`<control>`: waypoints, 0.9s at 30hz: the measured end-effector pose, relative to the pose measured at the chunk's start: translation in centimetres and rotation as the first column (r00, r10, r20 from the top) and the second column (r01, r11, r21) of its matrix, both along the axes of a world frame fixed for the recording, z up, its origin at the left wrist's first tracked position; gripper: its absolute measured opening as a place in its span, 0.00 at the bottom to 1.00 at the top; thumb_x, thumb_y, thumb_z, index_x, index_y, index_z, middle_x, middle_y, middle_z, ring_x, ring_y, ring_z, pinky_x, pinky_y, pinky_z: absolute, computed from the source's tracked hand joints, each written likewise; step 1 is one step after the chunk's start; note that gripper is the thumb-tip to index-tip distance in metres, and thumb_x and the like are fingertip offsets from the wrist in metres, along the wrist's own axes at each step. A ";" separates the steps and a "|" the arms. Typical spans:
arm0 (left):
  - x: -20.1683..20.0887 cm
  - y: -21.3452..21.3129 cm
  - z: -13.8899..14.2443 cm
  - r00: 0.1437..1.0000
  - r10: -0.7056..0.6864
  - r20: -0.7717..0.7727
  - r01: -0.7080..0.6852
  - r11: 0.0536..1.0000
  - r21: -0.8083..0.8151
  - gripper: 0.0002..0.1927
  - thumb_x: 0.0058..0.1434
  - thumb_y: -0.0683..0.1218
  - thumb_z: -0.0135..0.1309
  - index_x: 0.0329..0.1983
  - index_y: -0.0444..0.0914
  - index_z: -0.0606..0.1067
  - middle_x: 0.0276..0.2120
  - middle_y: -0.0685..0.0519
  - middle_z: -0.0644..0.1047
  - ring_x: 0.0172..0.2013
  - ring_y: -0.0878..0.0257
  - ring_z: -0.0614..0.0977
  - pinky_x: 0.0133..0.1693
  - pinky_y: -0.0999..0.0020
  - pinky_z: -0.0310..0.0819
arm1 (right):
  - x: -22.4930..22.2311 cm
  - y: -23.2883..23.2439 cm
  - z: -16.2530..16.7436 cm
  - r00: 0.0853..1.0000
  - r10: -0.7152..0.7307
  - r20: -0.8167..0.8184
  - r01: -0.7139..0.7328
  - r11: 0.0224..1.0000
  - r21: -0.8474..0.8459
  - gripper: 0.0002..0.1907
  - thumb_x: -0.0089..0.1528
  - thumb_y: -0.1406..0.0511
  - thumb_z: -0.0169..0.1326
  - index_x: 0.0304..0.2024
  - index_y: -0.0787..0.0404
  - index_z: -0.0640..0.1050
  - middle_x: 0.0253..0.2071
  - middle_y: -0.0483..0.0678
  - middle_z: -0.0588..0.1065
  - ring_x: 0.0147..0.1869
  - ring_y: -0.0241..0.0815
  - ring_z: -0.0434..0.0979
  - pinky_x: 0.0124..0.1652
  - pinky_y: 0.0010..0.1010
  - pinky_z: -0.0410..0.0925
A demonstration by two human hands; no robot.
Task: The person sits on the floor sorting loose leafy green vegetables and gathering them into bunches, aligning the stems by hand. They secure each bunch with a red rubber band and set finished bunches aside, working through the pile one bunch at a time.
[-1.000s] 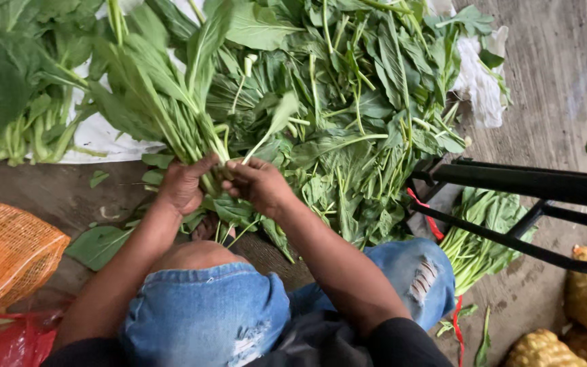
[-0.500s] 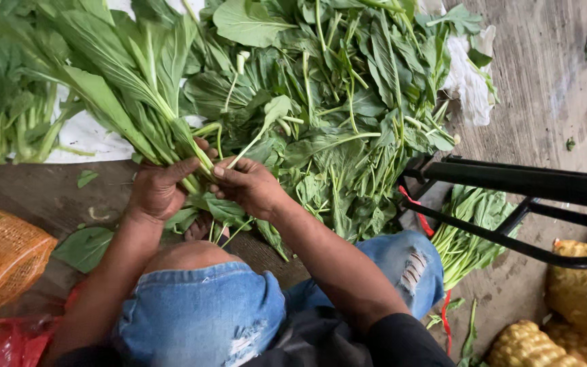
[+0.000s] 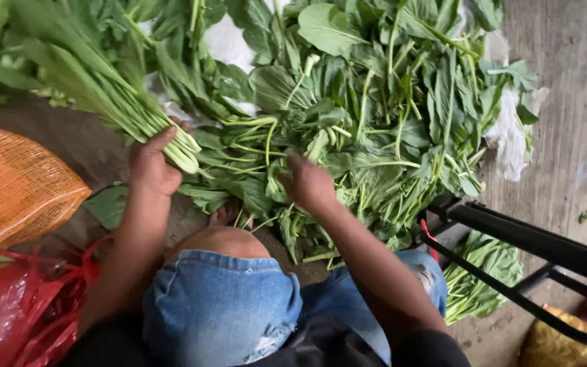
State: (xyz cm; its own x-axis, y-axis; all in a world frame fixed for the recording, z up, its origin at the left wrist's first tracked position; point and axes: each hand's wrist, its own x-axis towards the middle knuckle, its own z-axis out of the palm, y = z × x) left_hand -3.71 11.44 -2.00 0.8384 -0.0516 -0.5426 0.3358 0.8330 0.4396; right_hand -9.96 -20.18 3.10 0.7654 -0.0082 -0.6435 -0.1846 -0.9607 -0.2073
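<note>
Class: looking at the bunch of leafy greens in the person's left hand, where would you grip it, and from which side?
Grip the bunch of greens around its pale stalk ends, where the left hand holds it, coming from below: there the stems lie packed together, while the leaves fan out loosely.

We see our left hand point(image 3: 149, 166) gripping a bunch of long-stemmed green leafy vegetables point(image 3: 113, 102) near the cut stem ends, leaves pointing up-left. Our right hand point(image 3: 307, 183) reaches into the loose heap of broad green leaves point(image 3: 375, 115) lying on the grey concrete floor point(image 3: 572, 102). An orange mesh sack point(image 3: 15, 190) sits left, a black metal frame point(image 3: 531, 238) right.
</note>
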 end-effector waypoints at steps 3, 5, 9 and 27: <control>-1.1 0.7 -1.0 0.999 -0.008 -0.045 0.003 0.995 -0.103 0.21 0.62 0.36 0.58 0.58 0.38 0.72 0.45 0.51 0.78 0.50 0.53 0.82 0.52 0.52 0.80 | 7.5 2.1 -1.2 0.824 0.098 0.558 -0.217 0.964 0.151 0.23 0.62 0.68 0.52 0.61 0.50 0.75 0.58 0.49 0.74 0.64 0.56 0.73 0.55 0.46 0.74; -1.3 1.2 -0.8 0.999 0.010 -0.038 -0.014 0.992 -0.122 0.21 0.62 0.36 0.58 0.59 0.38 0.73 0.45 0.52 0.78 0.50 0.54 0.82 0.52 0.53 0.80 | 10.4 3.0 -1.3 0.873 0.269 0.406 -0.311 0.950 0.039 0.28 0.60 0.69 0.52 0.64 0.46 0.75 0.56 0.49 0.74 0.63 0.55 0.71 0.53 0.46 0.73; -1.3 1.9 1.0 0.999 0.045 -0.001 -0.045 0.985 -0.165 0.21 0.65 0.37 0.58 0.61 0.38 0.72 0.46 0.51 0.78 0.51 0.55 0.81 0.54 0.55 0.79 | 12.3 2.8 1.5 0.885 0.461 0.071 -0.456 0.887 -0.067 0.17 0.69 0.56 0.51 0.59 0.51 0.76 0.61 0.49 0.71 0.64 0.51 0.70 0.50 0.46 0.73; -3.5 -1.8 -2.5 0.943 -0.289 -0.165 0.224 0.918 -0.326 0.23 0.64 0.36 0.53 0.63 0.33 0.70 0.58 0.46 0.78 0.60 0.53 0.79 0.61 0.54 0.74 | 16.5 -6.4 26.8 0.601 -0.026 0.799 0.155 0.984 -0.084 0.12 0.69 0.68 0.52 0.55 0.61 0.78 0.45 0.52 0.80 0.42 0.43 0.79 0.40 0.31 0.72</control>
